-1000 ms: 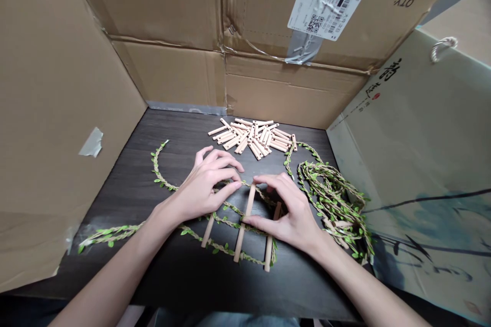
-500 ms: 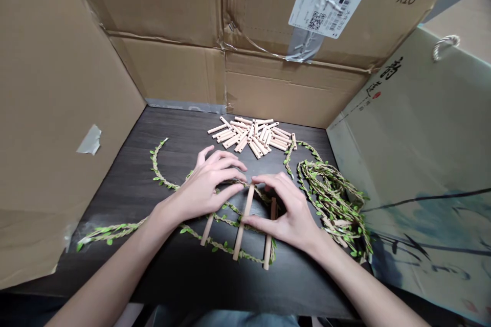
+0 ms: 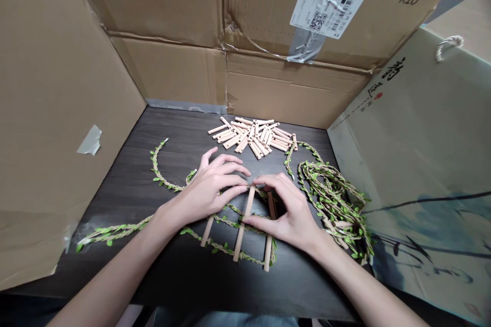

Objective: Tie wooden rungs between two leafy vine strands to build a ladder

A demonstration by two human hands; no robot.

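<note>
Three pale wooden sticks are joined by leafy twine into a small ladder on the dark table. My right hand (image 3: 289, 207) grips the middle stick (image 3: 238, 242), thumb partway along it and fingertips at its far end. My left hand (image 3: 213, 184) pinches the leafy twine (image 3: 226, 251) with thumb and index finger beside that end, its other fingers spread. The left stick (image 3: 207, 231) is partly covered by my left hand. Close to my right thumb stands the right stick (image 3: 267, 254), tilted, its upper part in shadow.
A pile of loose wooden sticks (image 3: 249, 135) lies at the back. On the right is a coil of leafy twine (image 3: 333, 189). Cardboard walls (image 3: 276, 89) enclose the back and left, and a pale paper bag (image 3: 425, 153) stands on the right.
My left hand has shifted slightly right, toward the far end of the middle stick. The right stick's upper end leans a little further left. My right hand keeps its grip.
</note>
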